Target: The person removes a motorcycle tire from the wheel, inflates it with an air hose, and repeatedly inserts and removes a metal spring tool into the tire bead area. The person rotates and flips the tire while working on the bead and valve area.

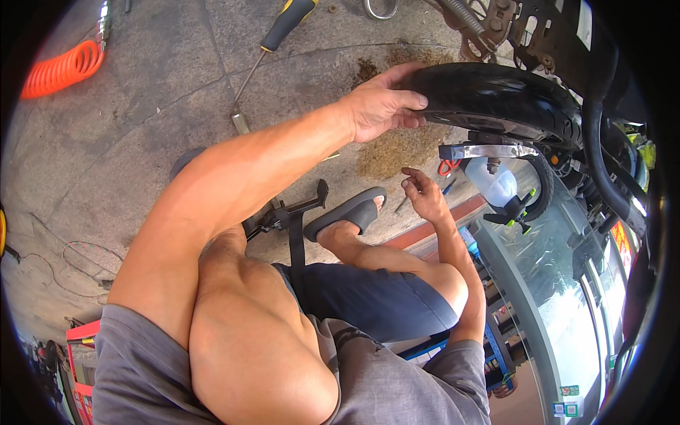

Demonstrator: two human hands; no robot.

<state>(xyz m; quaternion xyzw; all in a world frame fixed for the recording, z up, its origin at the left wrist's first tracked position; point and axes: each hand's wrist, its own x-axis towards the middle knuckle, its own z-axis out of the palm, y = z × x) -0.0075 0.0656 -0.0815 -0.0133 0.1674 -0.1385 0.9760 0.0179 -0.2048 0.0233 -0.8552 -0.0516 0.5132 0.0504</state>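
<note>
My left hand (388, 103) is closed on the edge of a black motorcycle tyre (496, 88), its thumb over the near side and some fingertips hidden. The tyre sits under the frame of a motorcycle at the upper right. Below it a metal bar (489, 151) with a bolt sticks out. My right hand (423, 195) hovers apart from the wheel, left of the bar's lower side. Its fingers are loosely bent and spread, with nothing visible between them. Red-handled pliers or scissors (448, 167) lie on the ground close by.
A long screwdriver (287, 25) with a yellow and black handle lies beyond my left forearm. An orange coiled air hose (64, 69) is at the far left. Brown stains mark the concrete floor (163, 127). A glass-fronted cabinet (545, 283) stands at my right.
</note>
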